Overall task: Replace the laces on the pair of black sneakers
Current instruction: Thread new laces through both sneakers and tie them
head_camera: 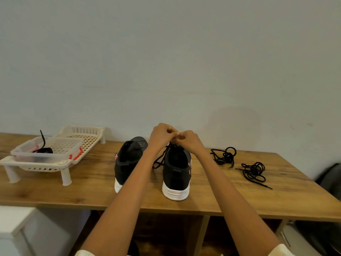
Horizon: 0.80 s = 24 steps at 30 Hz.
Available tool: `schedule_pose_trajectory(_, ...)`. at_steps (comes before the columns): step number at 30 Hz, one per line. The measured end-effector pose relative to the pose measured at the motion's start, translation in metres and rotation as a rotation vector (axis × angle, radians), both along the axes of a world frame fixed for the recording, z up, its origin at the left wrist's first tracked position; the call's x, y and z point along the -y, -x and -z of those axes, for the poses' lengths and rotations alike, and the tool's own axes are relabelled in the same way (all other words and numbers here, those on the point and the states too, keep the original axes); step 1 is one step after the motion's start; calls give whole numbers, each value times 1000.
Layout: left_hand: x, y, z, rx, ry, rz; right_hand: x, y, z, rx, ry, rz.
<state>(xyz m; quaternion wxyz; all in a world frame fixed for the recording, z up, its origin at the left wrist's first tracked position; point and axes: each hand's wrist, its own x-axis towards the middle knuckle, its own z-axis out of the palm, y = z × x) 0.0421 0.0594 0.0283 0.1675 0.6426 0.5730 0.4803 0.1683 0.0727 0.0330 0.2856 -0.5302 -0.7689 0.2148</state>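
Two black sneakers with white soles stand on the wooden table [92, 187], heels toward me. The left sneaker [127, 163] is partly behind my left forearm. Over the front of the right sneaker [176, 172], my left hand [161, 135] and my right hand [190, 141] meet, fingers curled and pinching its black lace [160, 159]. A loop of that lace hangs down the shoe's left side. Two loose black laces lie to the right, one [224, 156] farther back, one [253, 172] nearer me.
A white slatted rack [64, 165] stands at the table's left. On it sits a clear plastic tub [46, 154] holding another black lace [43, 149]. The wall runs close behind the table. A white unit [14, 224] stands below left, a dark bag [330, 178] at the right.
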Motion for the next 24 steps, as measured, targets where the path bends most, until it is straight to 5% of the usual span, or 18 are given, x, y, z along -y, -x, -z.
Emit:
schedule_pose_trajectory(3, -1, 1, 3, 19, -48, -83, 5, -7, 0, 143, 75, -38)
schedule_pose_trajectory(7, 3, 1, 8, -205, 88, 77, 7, -22, 0, 155, 156, -35)
schedule_pose_trajectory(15, 7, -17, 15, -248, 140, 151, 2, -56, 14, -487, 454, -22)
schedule_pose_trajectory(24, 5, -34, 29, -166, 64, 17, -1, -62, 22, -658, 564, -16)
